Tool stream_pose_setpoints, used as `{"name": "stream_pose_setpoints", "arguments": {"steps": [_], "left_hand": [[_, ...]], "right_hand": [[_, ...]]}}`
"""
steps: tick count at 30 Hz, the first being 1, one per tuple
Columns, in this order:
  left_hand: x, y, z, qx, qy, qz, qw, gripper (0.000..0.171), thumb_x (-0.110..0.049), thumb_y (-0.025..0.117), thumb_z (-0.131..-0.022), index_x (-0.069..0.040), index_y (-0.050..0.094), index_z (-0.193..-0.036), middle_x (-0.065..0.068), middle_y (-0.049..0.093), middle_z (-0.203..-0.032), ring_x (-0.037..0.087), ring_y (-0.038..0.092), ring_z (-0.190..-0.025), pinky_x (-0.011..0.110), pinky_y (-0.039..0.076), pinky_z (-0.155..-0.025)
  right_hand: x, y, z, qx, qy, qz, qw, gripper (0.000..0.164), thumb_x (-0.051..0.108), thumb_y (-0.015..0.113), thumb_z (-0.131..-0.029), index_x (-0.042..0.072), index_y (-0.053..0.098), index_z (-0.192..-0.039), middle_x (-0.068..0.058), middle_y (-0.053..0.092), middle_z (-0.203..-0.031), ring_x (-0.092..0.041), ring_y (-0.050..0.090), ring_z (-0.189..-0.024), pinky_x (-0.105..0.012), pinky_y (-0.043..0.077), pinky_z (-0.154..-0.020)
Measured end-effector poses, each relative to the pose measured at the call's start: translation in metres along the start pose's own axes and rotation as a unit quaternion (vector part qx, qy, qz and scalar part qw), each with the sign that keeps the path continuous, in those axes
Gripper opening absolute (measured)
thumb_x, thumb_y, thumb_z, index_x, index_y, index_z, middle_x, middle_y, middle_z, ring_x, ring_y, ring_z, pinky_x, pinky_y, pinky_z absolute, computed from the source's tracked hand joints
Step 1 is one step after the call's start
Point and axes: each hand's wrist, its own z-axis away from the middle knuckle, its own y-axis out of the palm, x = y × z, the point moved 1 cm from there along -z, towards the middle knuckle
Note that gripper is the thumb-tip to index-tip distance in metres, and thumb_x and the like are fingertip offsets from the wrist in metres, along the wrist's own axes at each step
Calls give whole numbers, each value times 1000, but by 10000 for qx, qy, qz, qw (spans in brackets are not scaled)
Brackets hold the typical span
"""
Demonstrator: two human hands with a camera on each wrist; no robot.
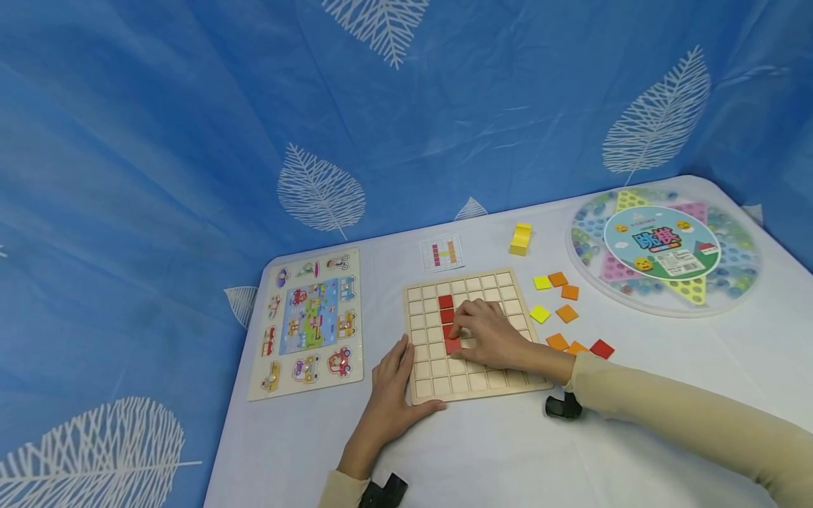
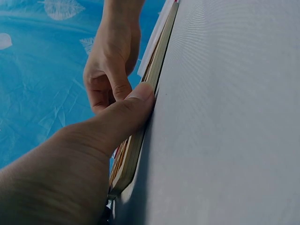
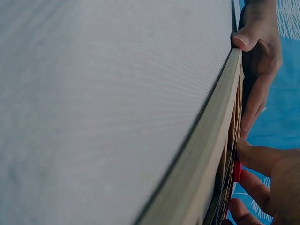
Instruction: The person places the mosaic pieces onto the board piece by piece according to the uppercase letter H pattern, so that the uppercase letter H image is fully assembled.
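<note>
A wooden grid board lies on the table, with a column of red square tiles set in its cells. My right hand is over the board, thumb and index finger at the lowest red tile. In the right wrist view that red tile shows between thumb and index finger. My left hand rests at the board's near left corner, fingers straight along the left side. Its thumb presses the front edge in the left wrist view. The right hand hides some cells.
Loose orange, yellow and red tiles lie right of the board. Behind it are a pattern card and a yellow block. A picture puzzle lies left; a round marble-game box lies far right.
</note>
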Motion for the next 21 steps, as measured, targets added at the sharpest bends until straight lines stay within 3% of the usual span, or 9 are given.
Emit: {"name": "stream_pose_setpoints", "arguments": {"steps": [12, 21], "left_hand": [[1, 2, 0, 131, -158, 66, 9998, 110, -51, 83, -71, -3, 28, -154, 11, 19, -163, 32, 23, -147, 52, 21, -113], [2, 1, 0, 87, -92, 43, 9999, 110, -50, 84, -71, -3, 28, -153, 11, 19, -163, 32, 23, -148, 52, 21, -112]], "right_hand": [[0, -1, 1, -13, -93, 16, 10000, 23, 30, 86, -73, 23, 69, -86, 6, 56, -99, -18, 49, -99, -50, 34, -99], [0, 0, 1, -38, -125, 0, 9999, 23, 30, 87, -73, 23, 68, -84, 6, 56, -99, -18, 49, -100, -50, 34, -98]]}}
